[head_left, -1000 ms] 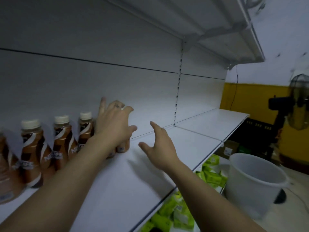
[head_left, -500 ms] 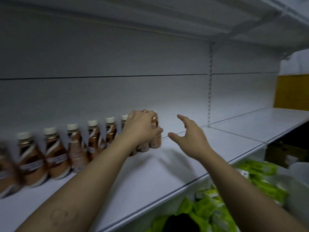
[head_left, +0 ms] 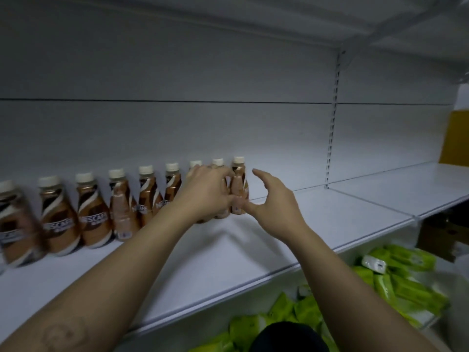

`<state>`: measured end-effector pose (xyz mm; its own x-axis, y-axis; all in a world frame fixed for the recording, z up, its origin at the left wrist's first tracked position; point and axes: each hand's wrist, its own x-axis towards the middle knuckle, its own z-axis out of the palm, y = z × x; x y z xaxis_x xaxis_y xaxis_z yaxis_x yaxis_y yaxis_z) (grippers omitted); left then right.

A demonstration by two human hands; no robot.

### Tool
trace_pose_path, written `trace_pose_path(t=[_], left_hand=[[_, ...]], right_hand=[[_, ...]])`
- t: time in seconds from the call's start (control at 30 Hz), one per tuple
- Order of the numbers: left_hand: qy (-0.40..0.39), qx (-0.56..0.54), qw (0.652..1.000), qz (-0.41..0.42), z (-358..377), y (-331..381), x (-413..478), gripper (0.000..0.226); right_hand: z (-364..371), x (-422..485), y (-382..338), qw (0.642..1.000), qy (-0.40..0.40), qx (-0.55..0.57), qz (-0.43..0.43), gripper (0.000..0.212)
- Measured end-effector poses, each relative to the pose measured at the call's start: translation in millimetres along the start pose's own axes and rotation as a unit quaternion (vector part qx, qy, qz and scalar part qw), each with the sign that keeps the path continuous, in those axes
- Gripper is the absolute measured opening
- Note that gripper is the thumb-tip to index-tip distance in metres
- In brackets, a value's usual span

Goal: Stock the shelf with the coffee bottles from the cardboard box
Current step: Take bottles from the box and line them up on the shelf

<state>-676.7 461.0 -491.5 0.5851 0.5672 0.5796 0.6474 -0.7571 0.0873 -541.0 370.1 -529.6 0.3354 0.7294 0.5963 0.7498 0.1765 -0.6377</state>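
At the bottom centre of the frame a dark rounded shape [head_left: 286, 337] shows, too dim to identify. Around it and towards the lower right, bright green soft packets [head_left: 401, 283] lie heaped on a lower level. Two bare forearms reach up from the bottom edge over a flat white metal shelf [head_left: 228, 262], which crosses the frame from lower left to middle right. At mid-right, below the shelf's edge, a brown cardboard box [head_left: 441, 232] sits in shadow, partly hidden. Near the frame's centre the left hand [head_left: 205, 194] has its fingers curled round the bodies of two bottles near the right end of a row, grasping them; only their caps show above the knuckles. Just right of it, the right hand [head_left: 276, 209] holds nothing, its fingers spread and loosely bent, released. Its thumb tip is at the foot of the end bottle [head_left: 239, 184]; whether it touches cannot be told. The row of brown coffee bottles with cream caps [head_left: 94, 219] stands upright along the back of the shelf, running from the left edge to the centre, the nearest ones blurred. Behind them rises a pale grey back panel [head_left: 177, 128], with a slotted metal upright [head_left: 333, 123] at the upper right. A second white shelf [head_left: 304, 19] overhangs along the top. At the far right edge is a strip of yellow wall [head_left: 455, 138].
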Motion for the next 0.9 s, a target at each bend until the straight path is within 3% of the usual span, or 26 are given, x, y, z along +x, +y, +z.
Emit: trace_pose_path(t=[0.1, 0.3, 0.67, 0.9], left_hand=[[0.019, 0.006, 0.999, -0.027, -7.0, -19.1, -5.8, 0.05], [0.048, 0.012, 0.992, -0.112, -28.9, -58.6, -38.9, 0.056], [0.07, 0.078, 0.951, -0.289, -88.5, -149.0, -147.2, 0.039], [0.178, 0.039, 0.929, -0.321, -129.6, -221.8, -162.8, 0.045]], right_hand=[[15.8, 5.3, -6.4, 0.999, 0.011, 0.026, -0.025, 0.034], [52.4, 10.4, -27.8, 0.995, -0.077, 0.039, -0.059, 0.065], [131.2, -3.9, -101.8, 0.97, -0.164, 0.092, -0.155, 0.063], [197.5, 0.9, -160.4, 0.952, -0.22, 0.148, -0.153, 0.064]])
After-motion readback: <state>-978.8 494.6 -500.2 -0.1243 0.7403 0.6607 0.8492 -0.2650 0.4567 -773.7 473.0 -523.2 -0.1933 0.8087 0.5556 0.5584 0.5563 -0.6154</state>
